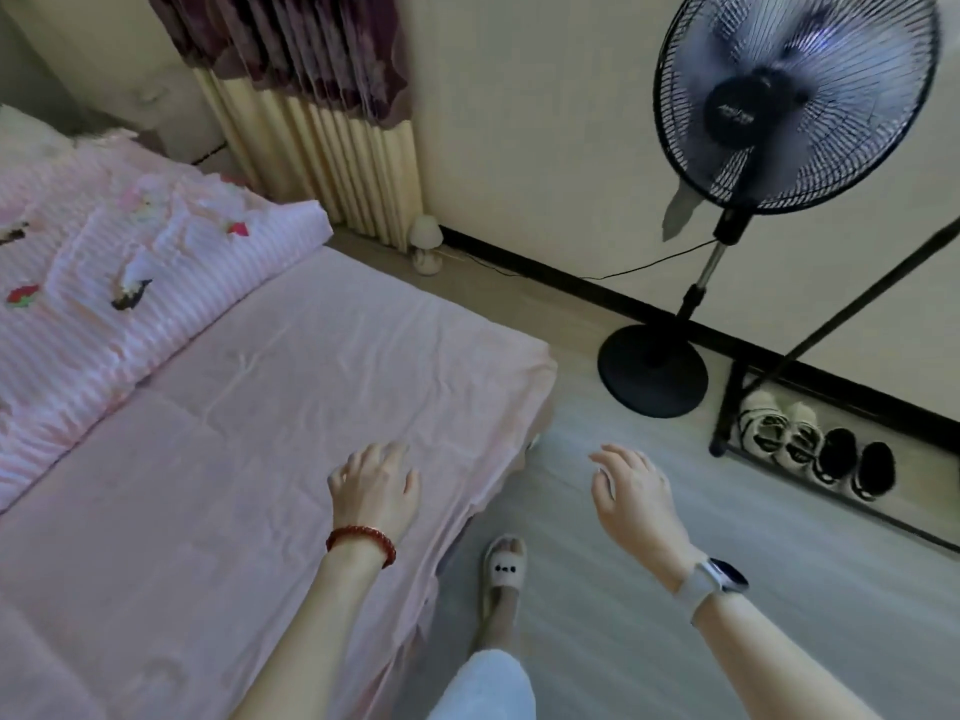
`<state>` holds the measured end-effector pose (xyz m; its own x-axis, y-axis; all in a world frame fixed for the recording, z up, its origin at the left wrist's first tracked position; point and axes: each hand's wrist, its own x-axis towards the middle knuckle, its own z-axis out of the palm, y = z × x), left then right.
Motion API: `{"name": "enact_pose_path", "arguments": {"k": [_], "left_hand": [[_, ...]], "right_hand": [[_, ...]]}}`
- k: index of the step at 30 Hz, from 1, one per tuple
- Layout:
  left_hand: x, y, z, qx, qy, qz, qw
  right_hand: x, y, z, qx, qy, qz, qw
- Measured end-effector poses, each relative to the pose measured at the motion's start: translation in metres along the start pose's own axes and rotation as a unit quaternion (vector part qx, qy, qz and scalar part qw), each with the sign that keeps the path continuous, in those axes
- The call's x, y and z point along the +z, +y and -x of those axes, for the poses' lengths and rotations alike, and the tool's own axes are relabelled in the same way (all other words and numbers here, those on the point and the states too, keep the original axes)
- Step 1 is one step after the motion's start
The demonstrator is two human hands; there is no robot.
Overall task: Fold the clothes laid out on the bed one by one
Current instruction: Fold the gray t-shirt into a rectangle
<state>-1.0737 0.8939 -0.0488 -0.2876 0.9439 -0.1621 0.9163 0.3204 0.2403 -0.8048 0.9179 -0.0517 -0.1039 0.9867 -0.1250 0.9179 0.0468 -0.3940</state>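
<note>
The left hand [375, 488] hovers over the pink-sheeted bed [234, 407], its fingers [353, 462] loosely spread and holding nothing. The right hand [636, 493] hangs over the grey floor [649, 641] — fingers relaxed, empty. Well beyond the left fingers lies a pink striped quilt [104, 283]; no clothes show near either hand.

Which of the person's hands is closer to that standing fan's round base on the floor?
The right hand. It hovers over the floor, just below and a little left of the fan base. The left hand is farther left, over the bed.
</note>
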Motion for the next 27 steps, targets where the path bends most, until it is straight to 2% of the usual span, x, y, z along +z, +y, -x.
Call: {"name": "enact_pose_path", "arguments": {"k": [6,15,21,27], "left_hand": [[0.007,0.070,-0.127,0.001,-0.015,0.020,1.000],[0.001,0.171,-0.285,-0.027,-0.017,0.009,0.999],[0.013,0.238,-0.384,-0.091,-0.003,0.042,0.995],[0.002,0.266,-0.455,-0.149,0.016,0.081,0.985]], "right_hand": [[-0.022,0.032,-0.134,0.032,-0.045,0.008,0.998],[-0.071,0.061,-0.321,-0.004,-0.077,0.031,0.997],[-0.101,0.087,-0.459,-0.079,-0.096,0.056,0.991],[-0.114,0.053,-0.567,-0.138,-0.134,0.028,0.981]]}}
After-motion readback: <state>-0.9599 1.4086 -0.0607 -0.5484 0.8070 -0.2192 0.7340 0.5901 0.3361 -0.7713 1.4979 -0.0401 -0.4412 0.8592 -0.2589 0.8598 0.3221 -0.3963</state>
